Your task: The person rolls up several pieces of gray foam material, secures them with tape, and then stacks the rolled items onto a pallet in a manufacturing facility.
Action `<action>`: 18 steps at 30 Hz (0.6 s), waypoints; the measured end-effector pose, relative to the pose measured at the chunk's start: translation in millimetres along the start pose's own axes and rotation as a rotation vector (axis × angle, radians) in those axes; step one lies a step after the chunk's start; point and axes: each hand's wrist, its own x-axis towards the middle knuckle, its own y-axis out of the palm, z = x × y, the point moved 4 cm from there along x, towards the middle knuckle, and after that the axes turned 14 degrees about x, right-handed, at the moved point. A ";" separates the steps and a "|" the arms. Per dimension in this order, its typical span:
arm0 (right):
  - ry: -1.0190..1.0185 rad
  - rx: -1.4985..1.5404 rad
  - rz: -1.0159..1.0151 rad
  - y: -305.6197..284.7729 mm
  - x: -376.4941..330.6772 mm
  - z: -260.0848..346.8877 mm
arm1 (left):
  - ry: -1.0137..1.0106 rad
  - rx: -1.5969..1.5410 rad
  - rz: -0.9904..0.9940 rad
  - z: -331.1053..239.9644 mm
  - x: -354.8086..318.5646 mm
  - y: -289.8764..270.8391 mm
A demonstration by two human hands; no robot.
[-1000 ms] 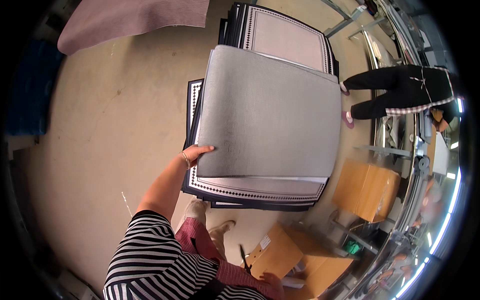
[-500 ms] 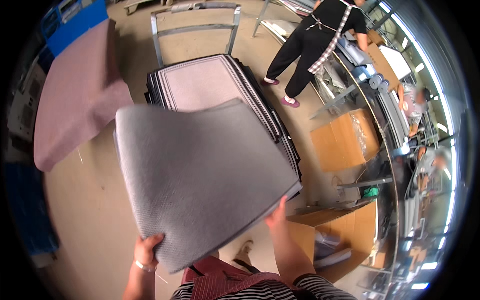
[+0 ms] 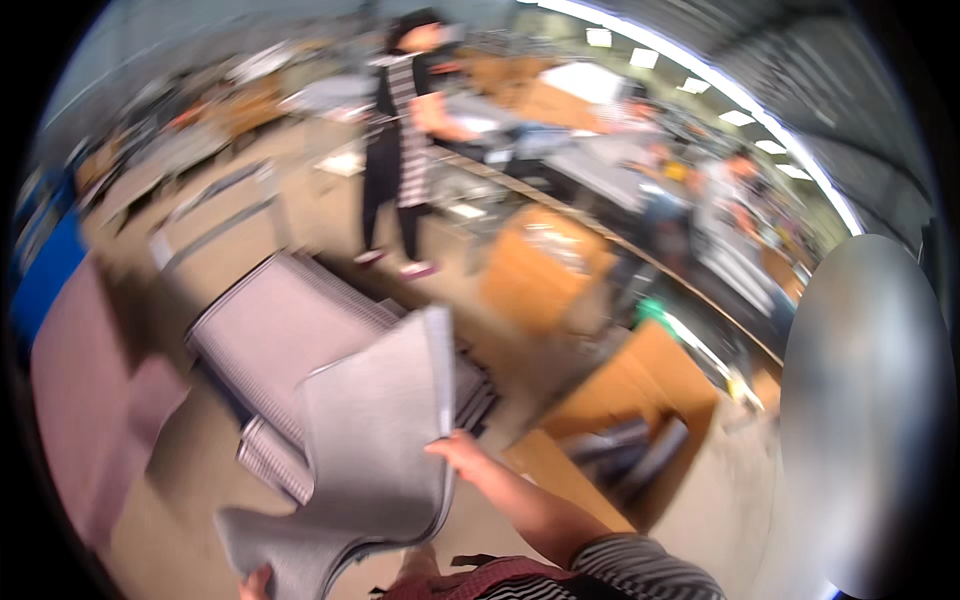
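Note:
A grey, flexible floor mat [image 3: 375, 420] hangs between my two hands, its underside facing up and its middle sagging into a curve. My right hand [image 3: 462, 455] grips its right edge, where the mat looks doubled or layered. At the bottom of the view my left hand [image 3: 256, 584] pinches the near left corner; only its fingers show. Just beyond lies a stack of pinkish mats [image 3: 275, 335] with dark patterned borders, partly covered by the held mat.
The stack rests on a trolley with a grey metal handle [image 3: 225, 215]. Pink material [image 3: 85, 390] drapes at left. Right of me stand an open cardboard box [image 3: 640, 400] and another carton [image 3: 545, 270]. A person [image 3: 395, 150] works at a long bench. A blurred silvery shape [image 3: 870, 400] looms close at right.
My view has swung right and up. The grey mat has gone from broadly spread to bent, with its right side raised. Both hands keep hold of it.

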 end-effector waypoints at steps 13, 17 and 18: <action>-0.740 0.359 -0.656 -321.7 -624.5 -35.7 | 0.492 0.286 0.713 -6.6 -323.0 235.6; -0.931 0.535 -1.026 -381.6 -787.3 -120.7 | 0.486 0.235 1.256 70.4 -417.8 354.5; -0.965 0.560 -1.129 -392.1 -828.1 -135.9 | 0.354 0.235 1.368 98.2 -455.4 381.5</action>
